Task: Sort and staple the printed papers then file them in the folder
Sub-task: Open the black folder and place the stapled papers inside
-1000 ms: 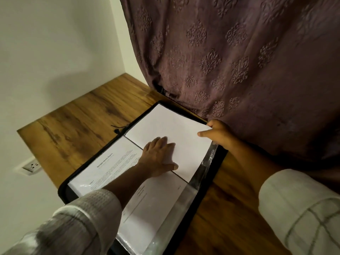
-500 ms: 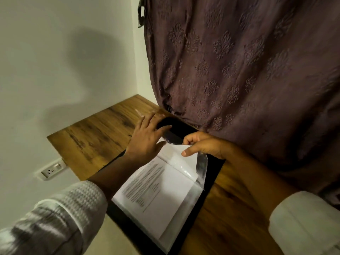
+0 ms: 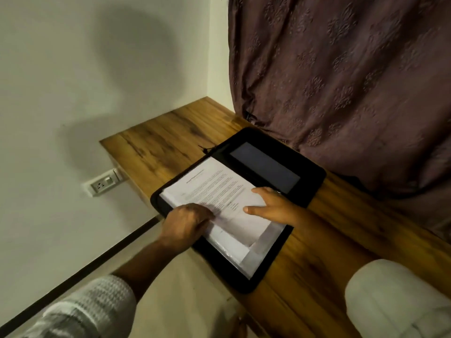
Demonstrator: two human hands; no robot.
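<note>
Head view: one frame, looking down on a desk corner.
Papers: a printed sheet (image 3: 214, 189) is seen topmost on a stack laid in the near half of the folder (image 3: 312, 181). A clear sleeve (image 3: 263, 247) shows at the near end, but whether the top sheet is inside it cannot be told.
Folder: black, laid open and flat, with a dark pocket (image 3: 266, 167) shown in the far half.
Left hand (image 3: 188, 219): laid at the stack's left edge, fingers bent, tips down on the page. It is blurred, so a pinch cannot be told from a press.
Right hand (image 3: 275, 206): rested on the page's right edge, thumb and fingers spread and fairly straight. Nothing is seen held.
Progress: filing is judged nearly done, the papers being already in the folder. No staple or stapler is made out. Squaring the stack and closing the folder are judged left.
Surroundings: wooden desk (image 3: 166, 140), curtain (image 3: 341, 81) behind, wall socket (image 3: 103, 185) at left.
</note>
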